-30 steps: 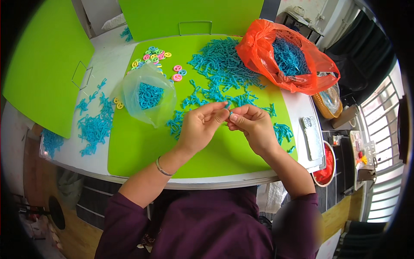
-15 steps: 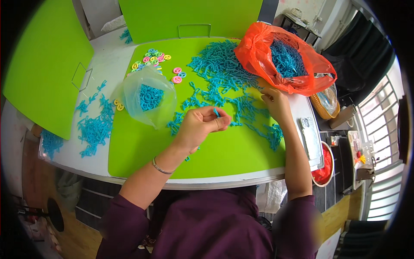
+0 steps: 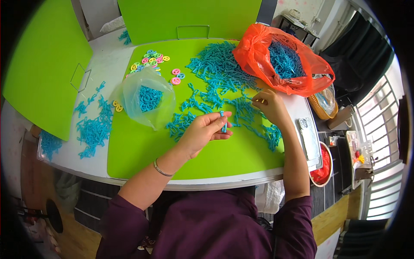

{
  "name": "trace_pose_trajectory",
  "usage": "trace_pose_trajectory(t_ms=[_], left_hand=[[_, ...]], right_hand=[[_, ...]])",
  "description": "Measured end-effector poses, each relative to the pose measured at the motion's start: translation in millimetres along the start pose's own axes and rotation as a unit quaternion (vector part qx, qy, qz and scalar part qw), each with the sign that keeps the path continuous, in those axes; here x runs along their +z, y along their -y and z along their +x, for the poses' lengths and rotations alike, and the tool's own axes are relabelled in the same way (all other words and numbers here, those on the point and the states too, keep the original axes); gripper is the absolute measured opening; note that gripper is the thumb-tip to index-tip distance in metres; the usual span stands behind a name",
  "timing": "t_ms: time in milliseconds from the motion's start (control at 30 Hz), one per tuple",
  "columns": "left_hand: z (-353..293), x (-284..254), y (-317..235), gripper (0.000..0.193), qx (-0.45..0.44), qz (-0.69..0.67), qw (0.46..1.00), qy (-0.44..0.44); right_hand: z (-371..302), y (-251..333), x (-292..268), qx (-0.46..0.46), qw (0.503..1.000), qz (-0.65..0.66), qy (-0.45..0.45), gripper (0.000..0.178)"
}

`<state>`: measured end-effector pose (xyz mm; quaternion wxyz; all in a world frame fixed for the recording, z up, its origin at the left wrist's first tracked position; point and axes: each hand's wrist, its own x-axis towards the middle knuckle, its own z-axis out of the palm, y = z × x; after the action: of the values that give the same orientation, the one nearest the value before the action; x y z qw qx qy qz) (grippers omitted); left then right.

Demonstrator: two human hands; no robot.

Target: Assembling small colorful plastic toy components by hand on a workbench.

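Above the front half of the green board, my left hand pinches a small blue plastic piece, upright between thumb and fingers. My right hand is over the right side of the loose blue pieces, its fingertips drawn together; whatever they may hold cannot be made out. Behind both hands spreads a large heap of blue plastic pieces, with smaller clusters nearer me. Left of my left hand stands a clear plastic bag, open at the top, with more blue pieces inside.
An orange-red plastic bag full of blue pieces leans at the back right. Colourful plastic rings lie at the back left. More blue pieces cover the white table on the left. A phone rests at the right edge.
My left hand has turned and lowered slightly, and the blue piece now shows upright in its fingers. My right hand has shifted a little left and down over the pieces.
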<state>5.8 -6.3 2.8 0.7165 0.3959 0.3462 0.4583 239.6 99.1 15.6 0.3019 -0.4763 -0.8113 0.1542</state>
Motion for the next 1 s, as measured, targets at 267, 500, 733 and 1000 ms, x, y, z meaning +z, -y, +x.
trace_pose_trajectory(t_ms=[267, 500, 733, 1000], left_hand=[[1.6, 1.5, -1.4, 0.028, -0.006, 0.049, 0.999, -0.009], [-0.5, -0.1, -1.5, 0.028, -0.005, 0.052, 0.999, -0.010], [0.0, 0.4, -2.9, 0.028, -0.003, 0.060, 0.998, -0.012], [-1.8, 1.0, -2.6, 0.029, 0.000, 0.052, 0.999, -0.003]], right_hand=[[-3.7, -10.0, -3.4, 0.029, 0.996, -0.018, 0.081, 0.016], [-7.7, -4.9, -10.3, 0.052, 0.997, -0.065, 0.003, 0.015], [-12.7, 10.0, -4.5, 0.077, 0.986, -0.055, 0.135, 0.017], [-12.4, 21.4, -8.9, 0.098, 0.984, 0.109, 0.105, 0.017]])
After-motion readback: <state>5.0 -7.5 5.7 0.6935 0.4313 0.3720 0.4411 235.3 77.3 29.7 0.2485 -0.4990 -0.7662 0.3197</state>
